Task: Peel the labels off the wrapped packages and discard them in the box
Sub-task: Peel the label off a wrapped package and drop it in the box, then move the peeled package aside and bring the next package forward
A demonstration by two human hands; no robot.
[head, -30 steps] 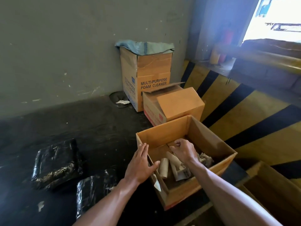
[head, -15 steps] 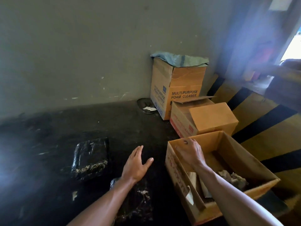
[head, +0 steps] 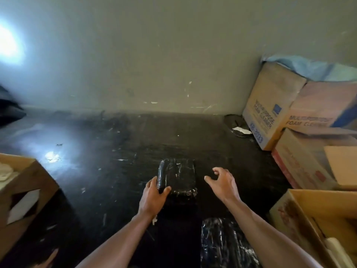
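A black plastic-wrapped package lies flat on the dark floor in the middle of the head view. My left hand rests on its near left corner, thumb on top and fingers along the side. My right hand hovers just right of the package with fingers spread and curled, holding nothing. A second black wrapped package lies nearer, between my forearms. The open cardboard discard box with peeled paper inside sits at the lower right. No label is visible on either package.
A tall foam-cleaner carton with blue cloth on top stands against the wall at right, a smaller carton in front of it. Another cardboard box sits at the left edge. A dark dish with a paper scrap lies by the wall.
My view swung left, away from the discard box. My right hand left the box and came over the floor. My left hand reached forward and landed on the far package.
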